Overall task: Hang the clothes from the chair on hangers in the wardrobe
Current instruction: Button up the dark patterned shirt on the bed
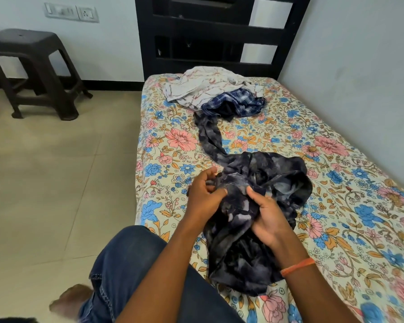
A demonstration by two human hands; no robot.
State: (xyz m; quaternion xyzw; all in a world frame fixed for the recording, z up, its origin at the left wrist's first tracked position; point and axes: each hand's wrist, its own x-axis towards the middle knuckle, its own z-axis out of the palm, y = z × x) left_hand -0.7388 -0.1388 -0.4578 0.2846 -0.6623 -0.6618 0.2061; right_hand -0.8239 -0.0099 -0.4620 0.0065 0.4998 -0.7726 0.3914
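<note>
Both hands work a dark tie-dye garment that lies bunched on the bed. The left hand pinches a fold of the cloth at its left edge, fingers curled and thumb pressed onto the fabric. The right hand grips the bunched middle of the same garment, thumb on top and fingers wrapped under it. An orange band circles the right wrist. From between the hands a long strip of the garment trails away across the floral sheet toward the headboard. Well beyond the hands, at the end of that strip, lies a blue checked shirt, and just behind it, touching it, a crumpled white patterned cloth. Far to the left of the left hand a dark plastic stool stands on the tiled floor. Below the forearms shows a knee in blue jeans.
</note>
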